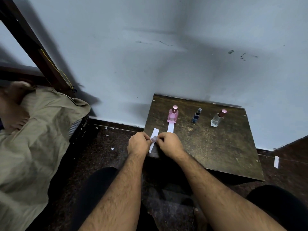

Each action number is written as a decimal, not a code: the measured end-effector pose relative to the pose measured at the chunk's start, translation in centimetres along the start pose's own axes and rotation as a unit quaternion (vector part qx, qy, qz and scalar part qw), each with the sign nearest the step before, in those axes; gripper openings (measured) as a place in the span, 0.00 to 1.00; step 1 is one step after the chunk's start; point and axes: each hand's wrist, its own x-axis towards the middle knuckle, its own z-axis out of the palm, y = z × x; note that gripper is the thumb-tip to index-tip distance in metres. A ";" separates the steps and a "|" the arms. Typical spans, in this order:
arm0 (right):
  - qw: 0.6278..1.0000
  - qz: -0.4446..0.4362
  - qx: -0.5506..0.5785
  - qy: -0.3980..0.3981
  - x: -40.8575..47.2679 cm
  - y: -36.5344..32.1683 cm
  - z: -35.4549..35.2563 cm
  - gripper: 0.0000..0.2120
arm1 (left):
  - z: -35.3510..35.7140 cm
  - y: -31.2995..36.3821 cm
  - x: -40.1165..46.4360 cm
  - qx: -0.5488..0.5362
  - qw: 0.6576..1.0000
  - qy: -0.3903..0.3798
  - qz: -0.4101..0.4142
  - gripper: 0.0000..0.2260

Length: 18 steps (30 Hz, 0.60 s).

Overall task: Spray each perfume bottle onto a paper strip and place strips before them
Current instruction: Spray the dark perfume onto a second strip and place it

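Three perfume bottles stand in a row on a dark wooden table (216, 147): a pink bottle (173, 115) at the left, a small dark blue bottle (196, 115) in the middle and a clear bottle with a rose cap (218, 118) at the right. A white paper strip (170, 127) lies right in front of the pink bottle. At the table's front left corner my left hand (138, 144) and my right hand (170, 144) meet over a second white strip (154, 133). Both pinch it where it looks crumpled.
A grey-blue wall (166, 55) backs the table. A bed with an olive sheet (33, 130) fills the left side. Another white strip (276, 162) and small paper scraps (112, 148) lie on the dark floor. My knees in dark cloth (283, 205) sit below the table.
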 end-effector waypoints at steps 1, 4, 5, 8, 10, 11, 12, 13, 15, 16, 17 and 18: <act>1.000 0.003 -0.003 0.010 0.0 0.0 -0.2 0.11 | 0.1 0.0 0.1 0.004 1.000 0.005 0.005 0.12; 0.999 0.002 -0.015 0.039 0.2 0.1 -0.8 0.10 | 0.4 0.3 0.1 0.021 1.000 0.018 0.012 0.13; 0.999 0.001 -0.017 0.048 0.4 0.1 -1.0 0.09 | 0.5 0.4 0.1 0.026 0.999 0.022 0.010 0.12; 0.998 -0.009 -0.025 0.056 0.7 -0.1 -1.5 0.06 | 0.6 0.7 0.4 0.033 0.999 0.024 0.001 0.10; 0.998 -0.016 -0.040 0.051 1.0 -0.3 -1.8 0.06 | 0.7 0.8 0.7 0.036 0.999 0.020 -0.006 0.09; 0.997 -0.020 -0.049 0.047 1.1 -0.5 -1.9 0.07 | 0.7 0.9 0.9 0.037 0.999 0.016 -0.008 0.09; 0.997 -0.026 -0.060 0.044 1.2 -0.6 -2.0 0.07 | 0.7 0.9 1.0 0.038 0.999 0.013 -0.011 0.09; 0.996 -0.032 -0.070 0.040 1.2 -0.8 -2.0 0.07 | 0.7 0.9 1.1 0.038 0.999 0.012 -0.013 0.09; 0.995 -0.041 -0.086 0.035 1.4 -1.1 -2.3 0.08 | 0.8 0.9 1.2 0.042 0.999 0.009 -0.016 0.09; 0.994 -0.045 -0.091 0.041 1.5 -1.3 -2.7 0.08 | 0.8 0.9 1.3 0.043 0.999 0.008 -0.016 0.09; 0.993 -0.044 -0.091 0.056 1.7 -1.6 -3.4 0.08 | 0.9 0.9 1.3 0.044 0.999 0.007 -0.017 0.09; 0.992 -0.041 -0.085 0.081 1.9 -2.0 -4.2 0.08 | 0.8 1.0 1.3 0.043 0.999 0.006 -0.017 0.09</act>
